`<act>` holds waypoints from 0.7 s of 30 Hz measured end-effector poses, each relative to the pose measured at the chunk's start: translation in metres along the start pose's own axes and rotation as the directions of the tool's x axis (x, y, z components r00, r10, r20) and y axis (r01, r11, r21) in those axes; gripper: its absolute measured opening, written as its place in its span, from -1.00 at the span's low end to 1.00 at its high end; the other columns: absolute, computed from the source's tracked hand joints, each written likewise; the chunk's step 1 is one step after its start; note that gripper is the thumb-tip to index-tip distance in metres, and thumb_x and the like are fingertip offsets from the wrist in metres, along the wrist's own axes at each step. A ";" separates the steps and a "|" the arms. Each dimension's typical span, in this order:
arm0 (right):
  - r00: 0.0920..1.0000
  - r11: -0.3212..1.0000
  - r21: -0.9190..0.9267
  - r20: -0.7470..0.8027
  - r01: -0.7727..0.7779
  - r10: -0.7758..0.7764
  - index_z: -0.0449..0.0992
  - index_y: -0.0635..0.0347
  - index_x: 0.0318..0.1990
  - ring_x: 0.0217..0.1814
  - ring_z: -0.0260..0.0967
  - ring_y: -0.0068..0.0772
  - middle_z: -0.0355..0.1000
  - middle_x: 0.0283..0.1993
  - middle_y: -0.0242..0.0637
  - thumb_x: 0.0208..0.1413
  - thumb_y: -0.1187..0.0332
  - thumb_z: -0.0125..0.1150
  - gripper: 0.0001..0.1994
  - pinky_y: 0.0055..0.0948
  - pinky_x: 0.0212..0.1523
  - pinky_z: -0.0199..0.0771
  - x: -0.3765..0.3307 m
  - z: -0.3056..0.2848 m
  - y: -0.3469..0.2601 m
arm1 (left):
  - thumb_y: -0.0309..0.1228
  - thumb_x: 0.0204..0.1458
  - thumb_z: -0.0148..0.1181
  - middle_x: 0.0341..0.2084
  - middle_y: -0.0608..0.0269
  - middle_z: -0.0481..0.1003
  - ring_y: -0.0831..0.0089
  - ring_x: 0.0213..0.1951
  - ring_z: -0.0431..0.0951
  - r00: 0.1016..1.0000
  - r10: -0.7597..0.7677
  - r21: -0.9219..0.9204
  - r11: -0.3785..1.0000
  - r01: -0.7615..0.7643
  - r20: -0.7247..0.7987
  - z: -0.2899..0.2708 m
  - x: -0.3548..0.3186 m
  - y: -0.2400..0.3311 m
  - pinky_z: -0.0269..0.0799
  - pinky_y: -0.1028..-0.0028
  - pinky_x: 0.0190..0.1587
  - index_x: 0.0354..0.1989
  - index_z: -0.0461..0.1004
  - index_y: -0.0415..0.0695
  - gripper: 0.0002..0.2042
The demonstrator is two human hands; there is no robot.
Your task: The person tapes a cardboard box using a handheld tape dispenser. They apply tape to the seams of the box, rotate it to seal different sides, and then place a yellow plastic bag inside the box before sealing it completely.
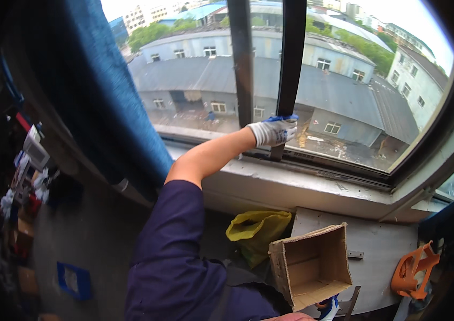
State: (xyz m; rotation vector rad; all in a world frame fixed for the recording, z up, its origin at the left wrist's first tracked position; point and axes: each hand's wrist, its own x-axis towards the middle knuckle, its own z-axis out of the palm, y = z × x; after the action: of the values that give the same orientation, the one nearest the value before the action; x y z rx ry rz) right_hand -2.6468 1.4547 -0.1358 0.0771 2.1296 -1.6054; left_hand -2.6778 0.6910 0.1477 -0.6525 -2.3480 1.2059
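Above the cardboard box (279, 270), the left hand (275, 131), in a white-and-blue glove, is wrapped around the dark window bar (292, 53). The bar is slim, so it seems to suit a full-hand hold, perhaps to steady the reach or to pull on the frame. The arm stretches long from below and to the left of the box, over the yellow bag (259, 227) and across the window sill (312, 182) — likely because the window stands away from the body.

The right hand (334, 307) shows just below the box, mostly hidden; whether its fingers grip the box or only rest near it, I can't make out. The box sits tilted with its hollow side facing up toward the viewer — perhaps propped by that hand. Behind it and to its right spreads the grey table (382, 241), bearing a small metal strip (355, 255). The orange stool (414, 273) is farther right of the box.
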 end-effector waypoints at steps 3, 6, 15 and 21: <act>0.999 0.998 0.054 0.004 -0.037 0.037 0.62 0.13 -0.08 -0.29 0.58 -0.29 0.63 -0.21 -0.23 0.28 0.24 0.23 -0.80 -0.27 -0.26 0.58 -0.003 -0.005 0.004 | -0.47 0.12 0.12 -0.08 0.16 0.54 0.20 0.15 0.50 0.995 -0.053 -0.331 0.940 0.079 0.088 -0.006 -0.031 -0.006 0.23 0.22 0.44 -0.20 0.54 -0.11 -0.87; 0.998 0.994 0.089 0.010 -0.065 0.064 0.61 0.13 -0.07 -0.29 0.57 -0.31 0.62 -0.21 -0.25 0.30 0.22 0.22 -0.78 -0.27 -0.25 0.58 -0.010 -0.011 0.005 | -0.46 0.08 0.19 -0.05 0.14 0.52 0.17 0.17 0.48 0.987 -0.153 -0.371 0.915 0.160 0.050 -0.010 -0.070 -0.004 0.24 0.21 0.45 -0.26 0.50 -0.06 -0.92; 0.992 0.972 0.200 0.056 -0.121 0.112 0.61 0.12 -0.07 -0.28 0.55 -0.35 0.62 -0.21 -0.32 0.34 0.14 0.20 -0.74 -0.28 -0.23 0.57 -0.012 -0.011 0.008 | -0.48 0.10 0.16 0.15 0.19 0.52 0.18 0.30 0.46 0.969 -0.244 -0.340 0.909 0.241 0.035 -0.015 -0.133 -0.001 0.10 0.22 0.57 -0.26 0.53 -0.06 -0.93; 0.992 0.991 0.133 -0.129 0.031 -0.014 0.57 0.13 0.08 -0.03 0.51 -0.37 0.57 -0.01 -0.39 0.41 0.06 0.14 -0.65 -0.30 0.04 0.51 -0.027 -0.035 0.023 | -0.37 0.19 0.23 -0.03 0.17 0.63 0.21 0.10 0.59 0.800 -0.442 -0.843 0.156 0.514 0.406 0.006 -0.129 0.000 0.43 0.22 0.29 0.00 0.61 -0.04 -0.77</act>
State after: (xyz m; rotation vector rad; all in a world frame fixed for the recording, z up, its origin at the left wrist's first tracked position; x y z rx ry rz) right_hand -2.6273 1.5004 -0.1387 0.2054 2.1197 -1.8012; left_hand -2.5773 0.6129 0.1250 -0.0516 -2.8041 -0.6056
